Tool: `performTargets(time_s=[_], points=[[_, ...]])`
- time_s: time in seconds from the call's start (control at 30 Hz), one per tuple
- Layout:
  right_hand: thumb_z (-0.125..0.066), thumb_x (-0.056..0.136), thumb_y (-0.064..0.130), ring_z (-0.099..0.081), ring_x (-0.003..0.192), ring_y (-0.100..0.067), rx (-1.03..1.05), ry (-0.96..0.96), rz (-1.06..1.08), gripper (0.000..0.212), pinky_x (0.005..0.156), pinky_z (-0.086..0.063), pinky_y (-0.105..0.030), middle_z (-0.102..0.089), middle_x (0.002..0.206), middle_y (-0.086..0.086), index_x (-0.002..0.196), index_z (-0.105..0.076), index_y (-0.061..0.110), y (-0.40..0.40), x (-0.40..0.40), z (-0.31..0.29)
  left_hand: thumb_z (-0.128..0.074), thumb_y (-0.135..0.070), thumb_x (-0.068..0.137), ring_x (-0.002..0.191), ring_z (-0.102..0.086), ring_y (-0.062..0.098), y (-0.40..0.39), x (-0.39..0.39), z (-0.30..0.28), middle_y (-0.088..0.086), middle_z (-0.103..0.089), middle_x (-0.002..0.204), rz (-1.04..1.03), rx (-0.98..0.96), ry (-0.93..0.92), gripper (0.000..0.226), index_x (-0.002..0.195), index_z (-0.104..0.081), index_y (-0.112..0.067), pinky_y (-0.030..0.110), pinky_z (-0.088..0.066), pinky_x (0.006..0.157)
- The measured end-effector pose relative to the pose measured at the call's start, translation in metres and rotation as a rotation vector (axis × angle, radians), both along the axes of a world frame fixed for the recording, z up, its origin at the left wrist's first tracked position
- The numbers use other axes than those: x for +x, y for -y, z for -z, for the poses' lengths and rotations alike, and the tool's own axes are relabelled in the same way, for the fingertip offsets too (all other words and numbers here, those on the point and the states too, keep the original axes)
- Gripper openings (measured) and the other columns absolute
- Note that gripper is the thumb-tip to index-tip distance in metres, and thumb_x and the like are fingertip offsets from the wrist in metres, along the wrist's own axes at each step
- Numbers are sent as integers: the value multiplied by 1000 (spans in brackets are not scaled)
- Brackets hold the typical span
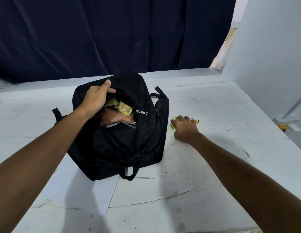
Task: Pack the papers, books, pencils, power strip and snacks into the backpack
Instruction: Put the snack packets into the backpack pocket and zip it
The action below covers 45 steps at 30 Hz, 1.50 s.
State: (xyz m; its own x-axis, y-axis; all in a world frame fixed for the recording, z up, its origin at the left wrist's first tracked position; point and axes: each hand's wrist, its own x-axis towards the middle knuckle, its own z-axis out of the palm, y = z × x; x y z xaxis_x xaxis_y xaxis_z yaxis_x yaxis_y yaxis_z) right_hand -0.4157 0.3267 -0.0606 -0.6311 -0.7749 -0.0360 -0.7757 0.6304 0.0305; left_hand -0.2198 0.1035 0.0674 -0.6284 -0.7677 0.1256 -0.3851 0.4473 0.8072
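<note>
Left hand (pixel 96 100) grips backpack (pixel 119 148) rim; right hand (pixel 185 128) covers snack (pixel 172 126)

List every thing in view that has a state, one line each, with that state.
backpack: lying on the table, main pocket unzipped and open
zipper pull: at the right end of the opening
snack packets: inside the open pocket
left hand: gripping the opening's far edge
right hand: on the table over a small colourful item
colourful item: on the table, mostly covered

No readable text, labels or numbers anywhere.
</note>
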Motion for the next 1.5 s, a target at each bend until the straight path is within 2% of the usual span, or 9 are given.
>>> performTargets(time_s=[0.27,0.4,0.53,0.7,0.83,0.93,1.13,1.33,1.5], points=[[-47,85,4,-59,98,-34,-680,77,65,39,73,-43,-33,-64,110,-12,121,-61,10,27,12,-44,-26,-55,102,123,-41,6,6,12,-16,3,-52,142,77,-7,16,57,106,-75,-26,26,-25,104],[-44,76,6,-65,97,-30,-1104,43,-487,43,83,-53,-36,-69,110,-11,113,-68,3,63,63,-94,-20,-66,98,135,-41,15,16,16,-28,0,-50,146,98,7,28,65,98,-76,-35,36,-24,116],[-49,74,4,-66,80,-33,-864,-208,-882,39,66,-52,-37,-70,102,-12,107,-70,4,106,111,-92,-16,-65,98,128,-50,16,25,21,-43,5,-62,132,140,-17,5,69,99,-77,-32,38,-29,116],[-85,49,13,-60,58,-28,-389,-381,-751,23,52,-47,-30,-61,64,-8,64,-68,11,165,115,-88,-17,-61,100,122,-53,8,33,27,-48,-2,-67,124,189,-112,-50,65,96,-75,-31,39,-33,114],[-70,72,26,-57,94,-30,-226,-486,-533,13,75,-47,-33,-67,96,-10,79,-77,17,189,126,-108,-18,-69,93,123,-53,6,40,33,-47,-5,-68,122,232,-118,-58,69,96,-76,-34,39,-33,114],[-44,97,15,-59,109,-26,-73,-393,-550,27,83,-46,-32,-63,119,-9,113,-65,15,200,126,-113,-17,-77,83,126,-51,7,41,36,-48,-6,-68,123,243,-110,-58,74,93,-77,-35,40,-32,114],[-52,91,12,-58,107,-30,-160,-97,-525,25,82,-43,-32,-60,118,-16,113,-62,3,187,129,-118,-19,-74,86,120,-54,6,44,39,-42,-7,-70,116,250,-114,-43,70,87,-77,-35,36,-37,108],[-46,75,49,-65,89,-19,-141,431,-633,44,79,-53,-35,-69,94,-1,94,-72,19,142,115,-133,-45,-58,93,53,-37,24,38,42,-28,12,-31,50,258,-144,-38,48,83,-79,-26,31,-36,60],[-54,87,5,-64,97,-10,-398,402,-588,31,86,-51,-30,-73,100,4,106,-74,20,118,91,-143,-65,-29,92,84,-70,9,29,46,-13,-4,-76,82,278,-171,-61,19,86,-79,-18,38,-54,87]])
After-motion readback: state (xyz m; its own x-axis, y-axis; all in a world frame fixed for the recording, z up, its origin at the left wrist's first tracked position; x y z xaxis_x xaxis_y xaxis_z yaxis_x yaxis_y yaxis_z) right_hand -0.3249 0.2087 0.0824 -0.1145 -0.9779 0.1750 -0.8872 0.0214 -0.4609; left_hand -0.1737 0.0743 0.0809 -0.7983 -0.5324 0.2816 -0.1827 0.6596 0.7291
